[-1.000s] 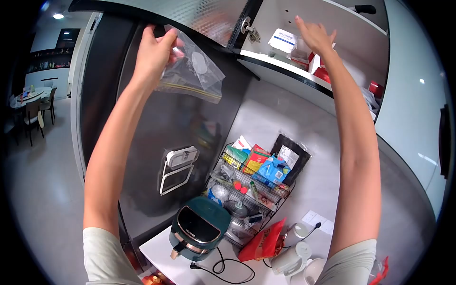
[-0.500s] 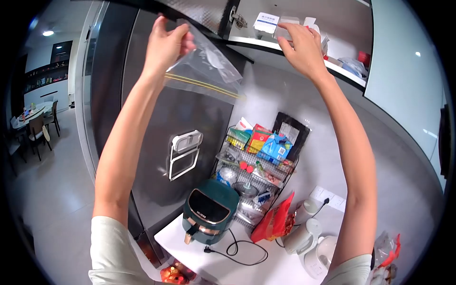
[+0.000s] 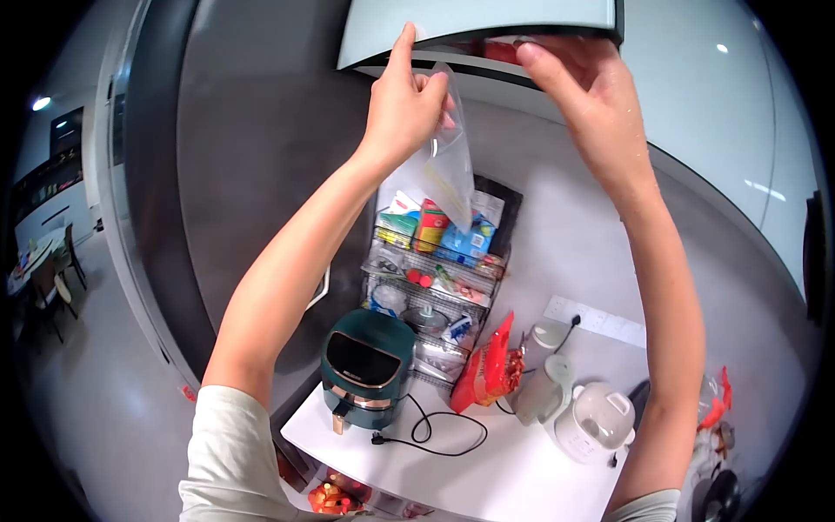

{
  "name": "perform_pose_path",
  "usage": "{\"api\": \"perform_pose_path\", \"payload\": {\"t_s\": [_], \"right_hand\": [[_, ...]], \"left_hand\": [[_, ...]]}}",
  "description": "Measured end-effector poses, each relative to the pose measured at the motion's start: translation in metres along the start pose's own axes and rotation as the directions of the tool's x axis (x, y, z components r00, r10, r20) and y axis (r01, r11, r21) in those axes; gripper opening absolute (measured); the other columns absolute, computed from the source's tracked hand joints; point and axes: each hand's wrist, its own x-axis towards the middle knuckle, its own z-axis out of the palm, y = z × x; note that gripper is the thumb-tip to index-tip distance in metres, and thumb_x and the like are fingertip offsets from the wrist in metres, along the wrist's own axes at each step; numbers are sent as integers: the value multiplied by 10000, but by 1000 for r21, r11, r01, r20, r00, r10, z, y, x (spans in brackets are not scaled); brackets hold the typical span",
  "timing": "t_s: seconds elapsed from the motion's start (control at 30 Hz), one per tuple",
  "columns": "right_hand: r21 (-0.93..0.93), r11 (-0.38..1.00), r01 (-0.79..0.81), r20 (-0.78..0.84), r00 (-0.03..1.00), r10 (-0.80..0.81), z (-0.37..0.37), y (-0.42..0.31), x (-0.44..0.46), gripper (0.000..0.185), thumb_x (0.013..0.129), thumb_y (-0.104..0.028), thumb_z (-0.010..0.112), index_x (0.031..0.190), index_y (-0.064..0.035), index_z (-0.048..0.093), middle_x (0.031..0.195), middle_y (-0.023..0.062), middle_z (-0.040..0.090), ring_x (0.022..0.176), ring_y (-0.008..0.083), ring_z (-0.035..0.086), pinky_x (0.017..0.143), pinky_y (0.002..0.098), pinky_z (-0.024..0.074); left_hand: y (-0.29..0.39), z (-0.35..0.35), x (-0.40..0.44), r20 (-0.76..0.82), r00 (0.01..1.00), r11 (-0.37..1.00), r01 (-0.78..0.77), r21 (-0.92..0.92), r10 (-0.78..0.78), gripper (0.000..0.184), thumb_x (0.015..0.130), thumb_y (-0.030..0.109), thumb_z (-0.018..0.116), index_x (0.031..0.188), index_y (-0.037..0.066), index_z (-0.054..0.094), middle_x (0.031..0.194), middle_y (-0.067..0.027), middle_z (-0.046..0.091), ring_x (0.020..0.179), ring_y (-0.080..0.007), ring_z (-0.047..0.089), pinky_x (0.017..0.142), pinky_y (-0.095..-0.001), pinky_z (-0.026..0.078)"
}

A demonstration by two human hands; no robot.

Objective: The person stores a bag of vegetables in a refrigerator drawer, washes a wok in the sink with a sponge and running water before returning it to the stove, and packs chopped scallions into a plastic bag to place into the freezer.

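A clear zip bag (image 3: 448, 161) with a yellow seal line dangles from my left hand (image 3: 404, 109), pinched between thumb and curled fingers. My left index finger points up at the lower part of the pale glossy cabinet door (image 3: 487, 16). That door is tilted and nearly down over the cupboard, with a narrow gap beneath. My right hand (image 3: 600, 113) is raised at the door's right lower edge. Its thumb stands apart from the fingers, whose tips are shadowed in the gap; no held object shows there. Something red (image 3: 500, 52) is partly visible inside the cupboard.
Below, a green air fryer (image 3: 367, 365), a red bag (image 3: 489, 370), a jug (image 3: 544, 391) and a white rice cooker (image 3: 596, 422) stand on the white counter (image 3: 513, 474). A wire rack (image 3: 426, 304) full of packets is behind; a dark fridge (image 3: 252, 191) stands left.
The cabinet door has come down and now hides most of the cupboard. My left hand has moved right with the zip bag. The right hand has shifted right, and the view has turned.
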Motion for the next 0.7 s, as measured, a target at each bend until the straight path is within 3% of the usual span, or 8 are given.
{"api": "perform_pose_path", "payload": {"t_s": [0.03,0.1,0.2,0.27,0.37,0.5,0.6,0.7], "right_hand": [[-45,989,-141,102,984,145,-15,-14,0,555,837,-378,642,1142,72,529,1029,144,639,993,220,618,829,279,467],[168,913,-371,19,928,373,-28,-2,-13,434,893,-379,581,1059,22,592,1072,139,632,1016,198,607,892,268,433],[397,799,-452,-108,842,529,-52,12,-23,425,894,-394,581,1045,3,608,1020,123,648,1003,188,617,855,281,446],[302,827,-473,-148,834,531,-67,28,-27,432,890,-399,587,1038,6,610,992,114,655,979,175,623,832,280,452],[125,834,-537,-197,811,551,-76,33,-27,413,895,-352,576,1059,27,599,975,110,655,891,159,632,799,282,459],[-108,837,-536,-302,820,486,-85,55,-26,420,846,-323,628,1082,21,582,933,100,651,790,151,629,778,288,462],[-353,816,-458,-421,856,299,-91,90,-26,436,809,-345,668,1068,-5,586,923,64,611,826,138,588,777,290,449],[-540,691,-480,-444,860,251,-100,121,-25,497,748,-369,695,1040,14,572,1012,151,604,900,250,600,792,362,467]], "left_hand": [[-4,9,3,30,999,1000,10,4,-10,722,867,114,544,1452,40,129,667,-46,594,544,-80,534,512,-230,451],[-15,27,8,39,999,1000,21,14,-21,727,869,105,537,1458,53,114,665,-51,597,563,-86,555,521,-243,475],[-25,47,12,41,999,999,31,21,-32,722,871,86,523,1462,74,110,667,-61,602,568,-95,577,526,-262,503],[-32,56,13,18,1000,999,17,51,-18,702,871,67,510,1462,97,133,665,-73,609,529,-105,576,523,-270,514],[-65,63,29,6,991,981,-135,135,136,689,871,63,506,1461,101,150,653,-76,610,512,-113,575,533,-271,513],[-60,61,31,63,992,959,-126,255,113,678,816,22,487,1437,55,218,617,-133,625,564,-214,639,655,-333,512],[-57,62,32,150,988,972,-58,229,23,664,819,21,480,1434,59,231,642,-147,631,581,-227,647,651,-348,512],[-70,66,40,191,982,958,-60,282,5,670,825,29,472,1443,115,227,677,-159,638,591,-259,648,679,-380,511]]}}
